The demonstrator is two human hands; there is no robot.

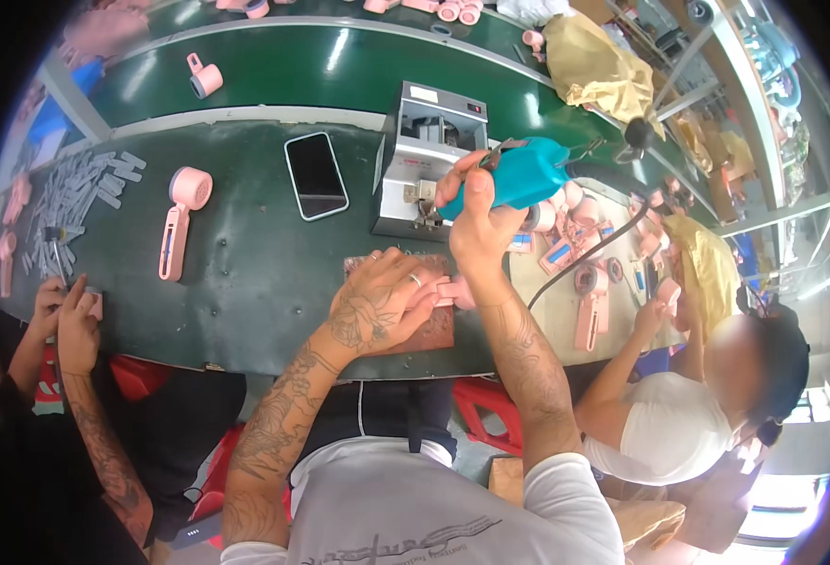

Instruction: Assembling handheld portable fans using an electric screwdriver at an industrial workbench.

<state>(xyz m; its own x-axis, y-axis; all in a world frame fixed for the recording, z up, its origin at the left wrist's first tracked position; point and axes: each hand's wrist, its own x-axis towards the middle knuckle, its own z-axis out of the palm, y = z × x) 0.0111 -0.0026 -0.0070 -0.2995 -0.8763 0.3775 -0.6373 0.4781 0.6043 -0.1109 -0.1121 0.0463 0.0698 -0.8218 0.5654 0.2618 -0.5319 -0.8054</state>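
Note:
My left hand, a ring on one finger, is closed over a pink round-headed handheld appliance, holding it down on a reddish-brown board. Most of the appliance's handle is hidden under the fingers. Raised to the right, my right hand grips a teal electric screwdriver, tilted with its front end toward a grey screw feeder. The screwdriver's bit cannot be made out clearly. A black cable runs from near its rear end down to the table.
Another pink appliance and a phone lie to the left, beyond them grey strips. Pink parts are heaped right of the feeder. Co-workers' hands work at both sides, one person close on the right. A green conveyor runs behind.

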